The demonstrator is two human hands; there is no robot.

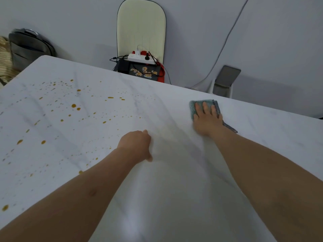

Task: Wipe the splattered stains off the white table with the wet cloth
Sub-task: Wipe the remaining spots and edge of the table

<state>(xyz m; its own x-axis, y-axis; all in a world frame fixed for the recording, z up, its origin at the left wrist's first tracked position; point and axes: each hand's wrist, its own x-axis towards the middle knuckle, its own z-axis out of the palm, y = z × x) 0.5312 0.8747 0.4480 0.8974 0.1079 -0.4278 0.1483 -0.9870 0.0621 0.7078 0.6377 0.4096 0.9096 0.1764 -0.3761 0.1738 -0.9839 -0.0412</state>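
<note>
The right hand (207,117) lies flat on the cloth (196,106), fingers straight and spread, pressing it onto the table (174,198). The cloth, teal with a dark patterned edge trailing out beside the wrist, sits close to the table's far edge, on the right part of the top. The left hand (137,144) is curled loosely with knuckles on the table, near the middle, gripping nothing that can be seen; it appears to serve as a brace.

The stains (74,106) are amber drops and fine specks scattered over the left part of the table, well apart from the cloth. The surface round the cloth and toward the near edge shows no drops.

Assessment: wiping is in progress, with the larger share of the spatter outstanding.

Recommendations for the stroke in hand:
- Keep the palm flat so the whole cloth bears on the table, not one edge.
- Sweep from the clean side toward the stains in overlapping passes, so that no strip is missed.
- Gather the bigger drops inward, not outward, to avoid smearing them.
- Tuck in the trailing edge; a loose flap may drag residue.
- Move the left hand clear before the cloth reaches it.
</note>
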